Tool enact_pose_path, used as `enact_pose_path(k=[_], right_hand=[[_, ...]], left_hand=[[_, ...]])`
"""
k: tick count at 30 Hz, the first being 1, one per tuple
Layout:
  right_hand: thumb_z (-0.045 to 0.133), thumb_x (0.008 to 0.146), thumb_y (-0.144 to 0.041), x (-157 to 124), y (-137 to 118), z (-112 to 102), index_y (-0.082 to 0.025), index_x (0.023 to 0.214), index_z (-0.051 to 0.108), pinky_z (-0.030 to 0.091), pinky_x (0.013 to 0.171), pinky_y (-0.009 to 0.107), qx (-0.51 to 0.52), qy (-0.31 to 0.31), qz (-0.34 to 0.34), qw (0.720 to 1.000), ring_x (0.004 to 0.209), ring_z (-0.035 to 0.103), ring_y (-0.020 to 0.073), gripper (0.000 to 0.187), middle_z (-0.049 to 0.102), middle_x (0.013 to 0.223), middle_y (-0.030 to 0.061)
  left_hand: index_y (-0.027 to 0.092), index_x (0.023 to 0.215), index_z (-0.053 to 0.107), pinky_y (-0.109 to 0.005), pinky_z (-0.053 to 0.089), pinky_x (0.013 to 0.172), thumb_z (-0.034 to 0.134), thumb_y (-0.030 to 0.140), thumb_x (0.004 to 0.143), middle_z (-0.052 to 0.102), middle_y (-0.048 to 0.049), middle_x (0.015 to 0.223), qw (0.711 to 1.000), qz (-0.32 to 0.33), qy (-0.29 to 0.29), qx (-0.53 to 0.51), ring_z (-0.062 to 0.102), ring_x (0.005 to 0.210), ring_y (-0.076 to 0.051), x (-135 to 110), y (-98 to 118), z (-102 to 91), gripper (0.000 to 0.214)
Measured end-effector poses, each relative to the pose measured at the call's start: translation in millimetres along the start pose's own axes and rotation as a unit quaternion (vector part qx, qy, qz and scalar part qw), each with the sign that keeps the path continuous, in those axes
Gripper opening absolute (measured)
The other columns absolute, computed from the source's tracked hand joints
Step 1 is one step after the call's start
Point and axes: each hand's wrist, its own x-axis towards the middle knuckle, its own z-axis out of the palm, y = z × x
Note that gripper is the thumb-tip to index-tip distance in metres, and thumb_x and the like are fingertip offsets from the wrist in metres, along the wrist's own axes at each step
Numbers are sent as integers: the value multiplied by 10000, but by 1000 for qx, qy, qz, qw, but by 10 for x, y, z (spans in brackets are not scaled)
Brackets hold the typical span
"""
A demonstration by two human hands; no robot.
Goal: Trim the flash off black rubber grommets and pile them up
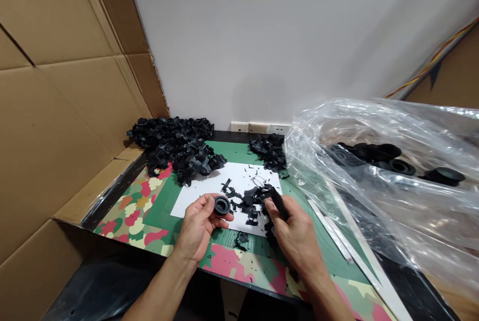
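My left hand (200, 224) pinches a round black rubber ring (222, 205) between thumb and fingers, just above the near edge of a white sheet of paper (209, 192). Close on its right, my right hand (294, 229) is closed around a slim black tool (277, 202) whose tip points up and left, toward the black rubber trimmings (249, 201) scattered over the paper. The two hands are about a hand's width apart.
A heap of black rubber parts (175, 144) lies at the back left, a smaller pile (270, 151) at the back middle. A clear plastic bag (377, 181) with more black rings fills the right. Cardboard walls (60, 101) stand left. The green mat (232, 152) lies on camouflage cloth.
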Motion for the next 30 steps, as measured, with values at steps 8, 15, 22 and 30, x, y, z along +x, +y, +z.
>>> enact_pose_path(k=[8,15,22,30], right_hand=[[484,830,-454,-10,-72,41,-191,699,591,408,556,289,28,-34,26,999,607,525,192,312,585,659,36],[501,791,-509,-42,-160,109,-182,708,618,379,519,275,79,-75,66,992,558,487,179,357,544,589,12],[498,780,-506,-47,-303,220,-179,670,581,351,511,259,139,-132,85,978,561,452,162,355,525,588,1],[496,744,-338,-102,-448,304,-188,605,523,383,501,246,182,-181,82,963,526,500,151,206,549,544,-8]], left_hand=[[110,793,634,-203,492,446,816,412,608,655,-35,680,1000,-2,7,12,665,545,-164,-14,0,2,398],[113,762,621,-196,491,416,852,399,545,645,-23,633,1000,3,20,15,664,521,-170,-55,14,10,428],[109,796,633,-191,508,427,849,395,558,664,-33,659,1000,8,-2,24,666,517,-164,-137,6,11,430],[101,783,680,-200,533,455,851,356,566,679,-43,659,999,30,-28,25,647,542,-143,-228,-43,7,375]])
